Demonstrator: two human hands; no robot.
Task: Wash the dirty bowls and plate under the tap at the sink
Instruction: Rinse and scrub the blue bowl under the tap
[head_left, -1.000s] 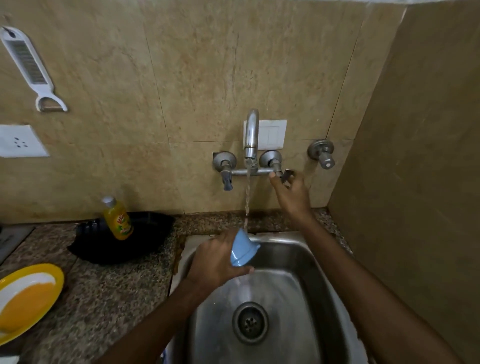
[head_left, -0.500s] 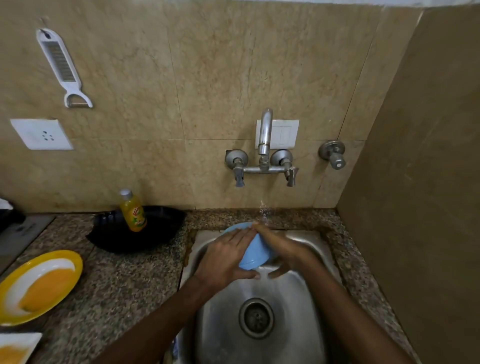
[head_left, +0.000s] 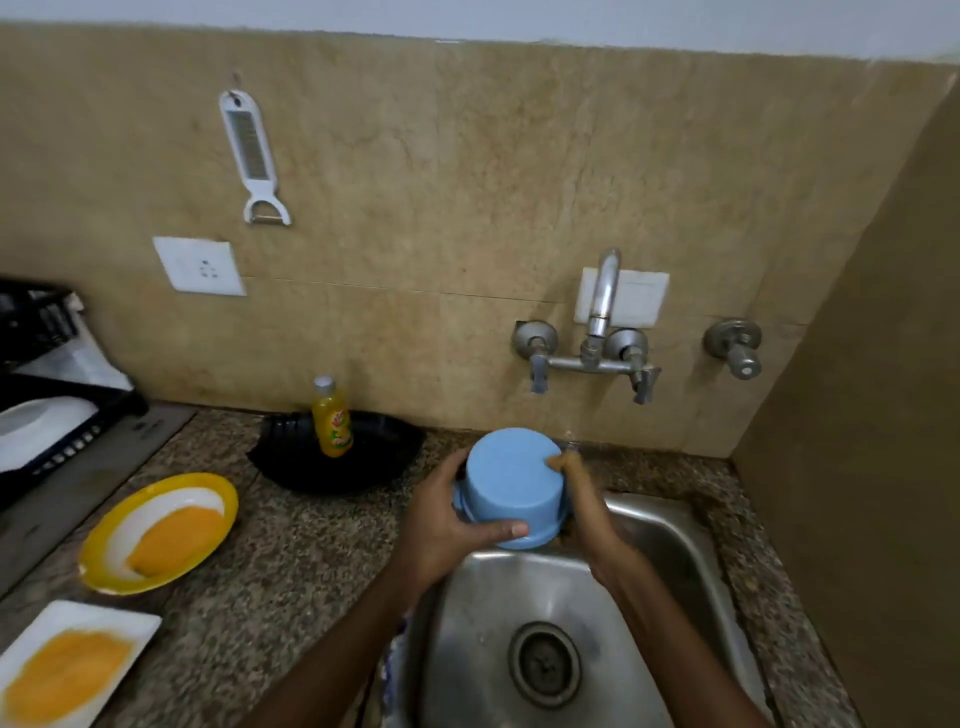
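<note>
Both my hands hold a light blue bowl (head_left: 511, 480) upside down over the back left corner of the steel sink (head_left: 670, 566). My left hand (head_left: 449, 525) grips its left side with the thumb across the rim. My right hand (head_left: 582, 499) holds the right side, fingertips on the bowl's base. The tap (head_left: 602, 301) stands on the wall above and to the right; no stream shows under it. A yellow-rimmed plate (head_left: 161, 530) with orange residue lies on the counter at left. A white square plate (head_left: 67, 670) with orange residue sits at the bottom left.
A yellow dish-soap bottle (head_left: 332, 418) stands in a black tray (head_left: 337, 460) against the wall. A black dish rack (head_left: 47, 395) holding a white plate is at far left. A grater (head_left: 252, 153) and a socket (head_left: 200, 266) are on the wall. A side wall closes the right.
My right hand left the tap handle and joined the left on the bowl. The water stream stopped. The bowl was turned bottom up and shifted left; my view swung left.
</note>
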